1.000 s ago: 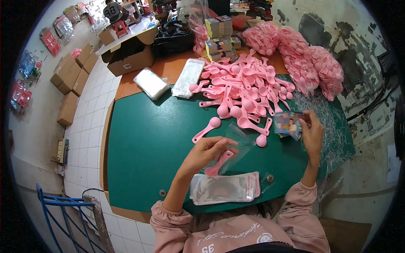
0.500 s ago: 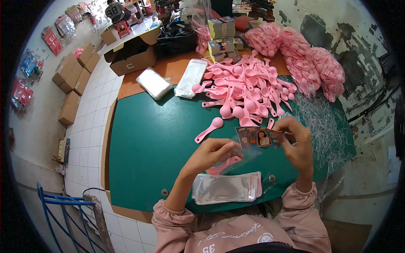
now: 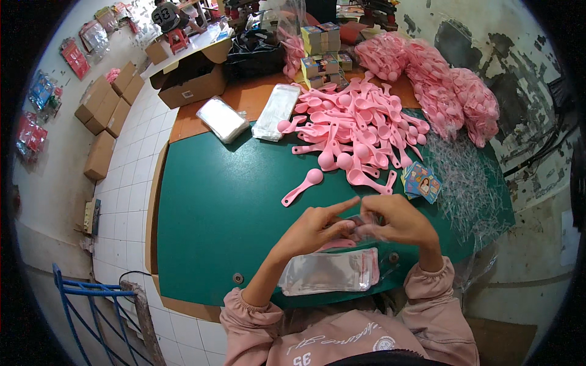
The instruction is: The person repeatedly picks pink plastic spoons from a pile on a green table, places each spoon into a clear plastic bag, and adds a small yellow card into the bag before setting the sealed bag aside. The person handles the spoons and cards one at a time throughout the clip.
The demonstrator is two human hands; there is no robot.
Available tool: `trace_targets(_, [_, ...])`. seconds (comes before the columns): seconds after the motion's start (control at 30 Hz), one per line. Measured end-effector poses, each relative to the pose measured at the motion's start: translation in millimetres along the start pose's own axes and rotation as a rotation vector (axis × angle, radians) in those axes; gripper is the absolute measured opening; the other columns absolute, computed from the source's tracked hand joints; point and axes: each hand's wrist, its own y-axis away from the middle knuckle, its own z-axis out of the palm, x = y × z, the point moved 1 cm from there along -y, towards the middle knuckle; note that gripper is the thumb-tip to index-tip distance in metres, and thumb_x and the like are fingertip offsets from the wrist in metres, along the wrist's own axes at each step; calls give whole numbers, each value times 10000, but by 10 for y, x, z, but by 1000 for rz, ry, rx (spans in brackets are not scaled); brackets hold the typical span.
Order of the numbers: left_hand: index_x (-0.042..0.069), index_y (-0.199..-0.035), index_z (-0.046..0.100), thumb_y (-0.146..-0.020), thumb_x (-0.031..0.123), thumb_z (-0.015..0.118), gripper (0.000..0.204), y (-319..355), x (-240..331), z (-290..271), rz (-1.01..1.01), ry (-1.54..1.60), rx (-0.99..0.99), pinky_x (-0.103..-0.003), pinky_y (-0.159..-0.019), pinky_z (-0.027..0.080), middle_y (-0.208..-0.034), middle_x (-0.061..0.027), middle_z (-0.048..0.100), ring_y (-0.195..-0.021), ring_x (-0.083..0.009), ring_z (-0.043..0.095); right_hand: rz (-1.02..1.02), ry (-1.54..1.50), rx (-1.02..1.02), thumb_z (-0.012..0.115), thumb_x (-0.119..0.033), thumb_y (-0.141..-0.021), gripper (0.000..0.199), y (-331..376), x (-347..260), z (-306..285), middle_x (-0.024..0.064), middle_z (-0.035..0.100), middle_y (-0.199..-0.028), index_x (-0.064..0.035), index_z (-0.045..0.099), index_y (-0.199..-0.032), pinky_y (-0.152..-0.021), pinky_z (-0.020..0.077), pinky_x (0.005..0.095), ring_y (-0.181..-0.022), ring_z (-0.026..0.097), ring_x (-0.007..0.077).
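Observation:
Over the table's front part, my left hand (image 3: pixel 317 230) pinches a clear plastic bag, its index finger stretched out toward the other hand. Below the fingers, part of a pink plastic spoon (image 3: pixel 337 244) shows in the bag. Facing it, my right hand (image 3: pixel 400 221) has curled fingers on a card (image 3: pixel 360 220) at the bag; the fingertips are blurred and the card is mostly hidden. A stack of flat clear bags (image 3: pixel 329 272) lies just below both hands. Beyond the right hand is a small pile of printed cards (image 3: pixel 423 182).
A heap of pink spoons (image 3: pixel 360 122) covers the table's far middle; one spoon (image 3: pixel 303 187) lies apart. Bag stacks (image 3: pixel 223 120), bundled cards (image 3: pixel 321 40), full spoon bags (image 3: pixel 427 79) and crumpled clear plastic (image 3: pixel 470 189) surround it. A carton (image 3: pixel 194 85) stands far left; a person (image 3: pixel 174 18) sits beyond.
My right hand has brought the card down and left to the bag, and my hands are now close together. The card pile and spoons behind the right hand are uncovered.

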Motion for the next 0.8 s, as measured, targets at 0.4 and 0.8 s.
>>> trace_targets(0.4, [92, -1337, 321, -783, 115, 659, 649, 405, -173, -291, -135, 127, -67, -292, -755, 495, -924, -118, 640, -829, -150, 614, 130, -383, 74, 665, -107, -739, 204, 68, 477, 191, 28, 596, -783, 10, 611, -896, -598, 426, 223, -680, 517, 70])
trace_targets(0.8, [67, -1322, 297, -819, 92, 605, 590, 445, -42, 48, -122, -64, 317, -282, -706, 501, -817, -86, 593, -742, -132, 586, 202, -246, 420, 693, -81, -694, 158, 160, 321, 328, 34, 547, -609, 0, 630, -814, -531, 412, 216, -598, 520, 93])
